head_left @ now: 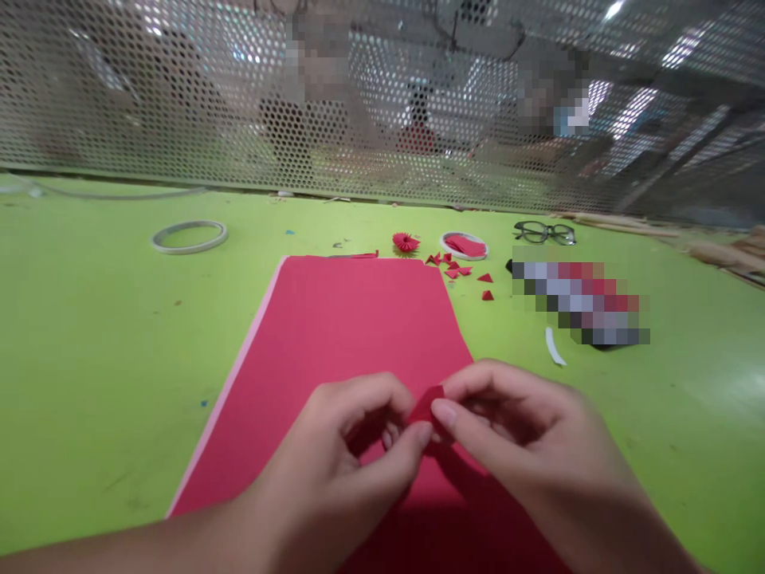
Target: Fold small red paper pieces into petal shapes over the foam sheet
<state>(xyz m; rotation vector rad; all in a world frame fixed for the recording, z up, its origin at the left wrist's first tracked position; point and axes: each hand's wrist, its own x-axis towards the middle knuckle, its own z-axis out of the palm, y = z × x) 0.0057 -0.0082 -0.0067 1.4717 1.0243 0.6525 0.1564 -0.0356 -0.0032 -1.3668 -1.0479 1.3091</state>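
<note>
A small piece of red paper (425, 405) is pinched between both hands, above a large red sheet (352, 319). My left hand (364, 446) grips its left end between thumb and fingers. On the right side, the thumb and index finger of my right hand (519, 430) press on the same piece. Past the sheet's far right corner lie several small folded red pieces (457, 269). A round pleated red paper form (406, 242) sits behind the sheet. Beside it, a white ring (445, 245) surrounds flat red paper pieces (468, 244).
A white tape ring (156, 241) lies on the green table (89, 335) at the far left. Glasses (543, 233), a pixelated dark-edged object (577, 303) and a curved white strip (555, 347) are at the right. A perforated metal screen (209, 104) borders the back, with people behind it.
</note>
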